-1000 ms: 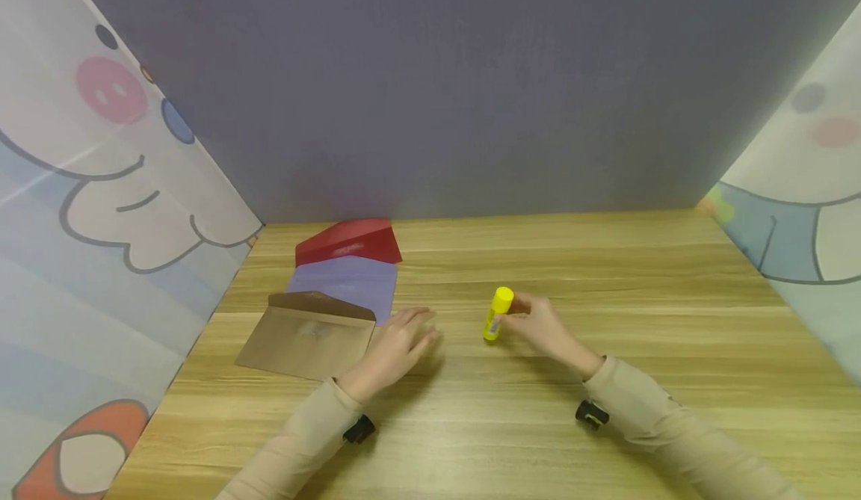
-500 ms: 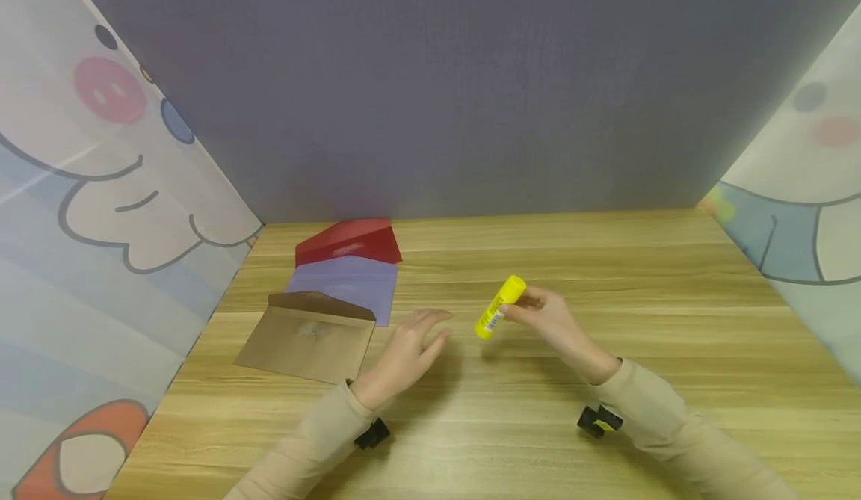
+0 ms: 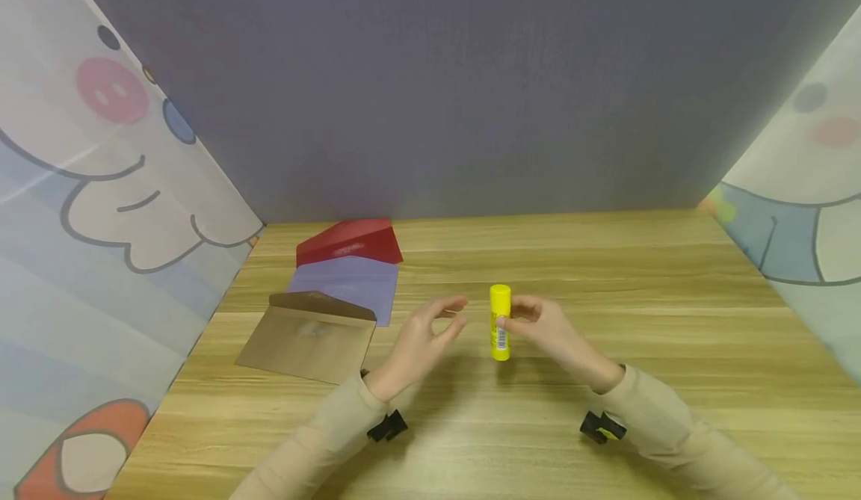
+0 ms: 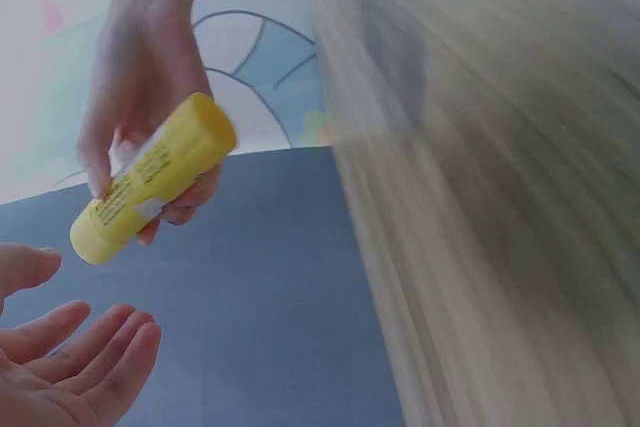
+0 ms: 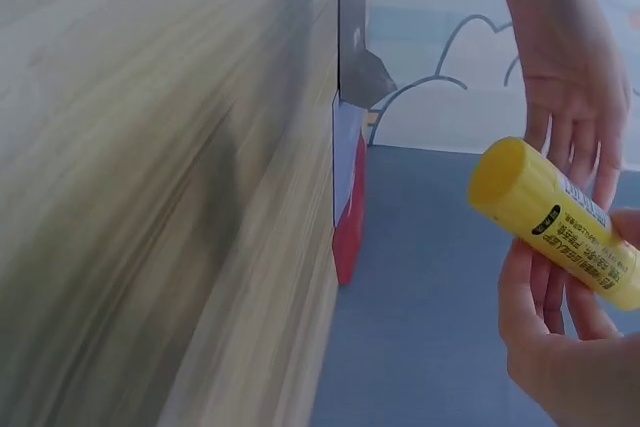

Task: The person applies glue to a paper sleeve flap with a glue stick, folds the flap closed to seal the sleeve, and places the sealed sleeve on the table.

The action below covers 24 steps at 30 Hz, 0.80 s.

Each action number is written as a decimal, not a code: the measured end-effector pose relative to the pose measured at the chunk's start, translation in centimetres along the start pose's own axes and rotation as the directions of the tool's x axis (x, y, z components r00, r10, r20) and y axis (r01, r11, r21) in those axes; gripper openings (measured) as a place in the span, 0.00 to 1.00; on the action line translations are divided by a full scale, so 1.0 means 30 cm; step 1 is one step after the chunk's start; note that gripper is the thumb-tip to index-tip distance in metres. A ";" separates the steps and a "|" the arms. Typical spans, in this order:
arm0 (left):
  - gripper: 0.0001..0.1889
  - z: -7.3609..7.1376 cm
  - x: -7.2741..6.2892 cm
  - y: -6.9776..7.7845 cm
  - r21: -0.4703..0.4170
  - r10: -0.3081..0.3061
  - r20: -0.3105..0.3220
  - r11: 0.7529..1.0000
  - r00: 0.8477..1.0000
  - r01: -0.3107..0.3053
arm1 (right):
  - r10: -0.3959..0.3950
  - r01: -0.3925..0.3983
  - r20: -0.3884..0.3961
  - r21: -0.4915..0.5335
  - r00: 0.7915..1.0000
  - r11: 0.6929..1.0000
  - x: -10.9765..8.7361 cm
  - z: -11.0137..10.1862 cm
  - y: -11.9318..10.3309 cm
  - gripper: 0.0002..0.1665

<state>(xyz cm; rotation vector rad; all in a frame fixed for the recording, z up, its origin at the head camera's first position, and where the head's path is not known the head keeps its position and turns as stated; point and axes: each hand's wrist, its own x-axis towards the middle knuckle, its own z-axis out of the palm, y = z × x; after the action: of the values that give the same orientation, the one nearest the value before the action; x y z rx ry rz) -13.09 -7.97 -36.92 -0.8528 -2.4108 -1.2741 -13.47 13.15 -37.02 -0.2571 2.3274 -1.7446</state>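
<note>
Left hand [image 3: 418, 340] spread, right hand [image 3: 553, 333] pinching tube [image 3: 500, 307]

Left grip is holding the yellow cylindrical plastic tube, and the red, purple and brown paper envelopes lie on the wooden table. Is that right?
No, wrong side: the head view shows the right grip holding the yellow cylindrical plastic tube. The red paper envelope, purple paper envelope and brown paper envelope do lie on the wooden table.

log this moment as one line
right hand: holds yellow tube above table | left hand: near tube, holding nothing | brown envelope, purple envelope, red envelope: at left
</note>
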 end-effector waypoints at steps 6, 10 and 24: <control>0.18 -0.004 0.018 0.015 -0.175 -0.052 0.035 0.983 0.998 0.058 | -0.255 0.255 0.020 -0.148 0.967 0.956 -0.005 0.018 0.009 0.21; 0.21 -0.011 0.019 0.024 -0.265 -0.091 0.090 0.958 0.992 0.112 | -0.568 0.527 0.043 -0.435 0.822 0.730 -0.008 0.029 0.013 0.20; 0.16 0.012 -0.003 0.028 -0.242 -0.031 0.116 0.968 0.993 0.058 | -0.820 0.692 0.236 -0.679 0.522 0.245 -0.018 0.037 -0.013 0.24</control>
<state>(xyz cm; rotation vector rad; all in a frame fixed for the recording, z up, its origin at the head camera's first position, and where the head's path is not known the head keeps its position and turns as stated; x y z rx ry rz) -12.49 -7.34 -36.62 -0.9634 -2.4012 -1.6078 -12.63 12.18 -36.91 -1.7396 3.2016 -0.8827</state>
